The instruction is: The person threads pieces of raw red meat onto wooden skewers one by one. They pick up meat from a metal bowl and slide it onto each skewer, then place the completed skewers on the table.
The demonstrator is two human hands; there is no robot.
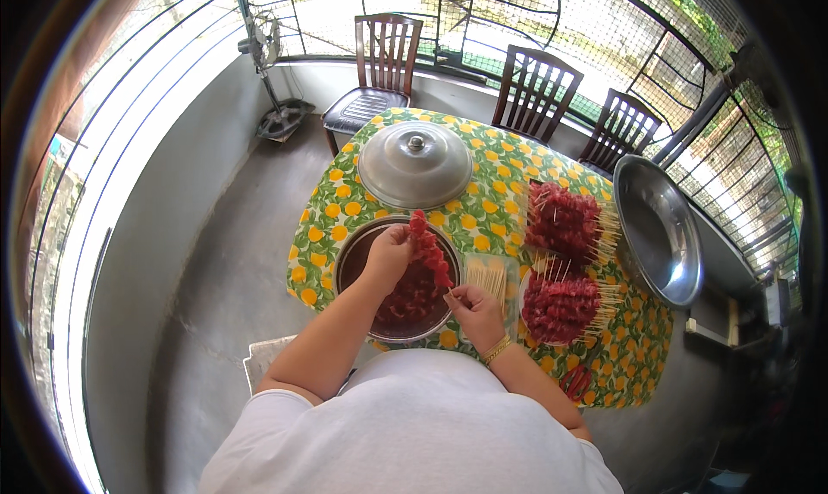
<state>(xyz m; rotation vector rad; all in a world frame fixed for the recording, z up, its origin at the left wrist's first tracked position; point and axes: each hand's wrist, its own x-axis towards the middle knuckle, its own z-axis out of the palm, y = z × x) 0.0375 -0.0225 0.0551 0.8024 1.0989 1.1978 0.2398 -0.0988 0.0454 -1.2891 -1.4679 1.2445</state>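
Observation:
Over a round metal pot of red marinated meat, I hold up a skewer threaded with red meat. My left hand is closed on the meat near its upper end. At the lower end, my right hand pinches the bare stick; a gold bracelet circles that wrist. Beside the pot, a clear tray holds a bundle of bare bamboo sticks. To the right, two piles of meat skewers, a farther one and a nearer one, lie with their sticks pointing mostly right.
A domed metal lid lies behind the pot on the lemon-print tablecloth. Red-handled scissors rest near the right front edge. A large metal basin leans at the table's right side. Wooden chairs and a standing fan are beyond.

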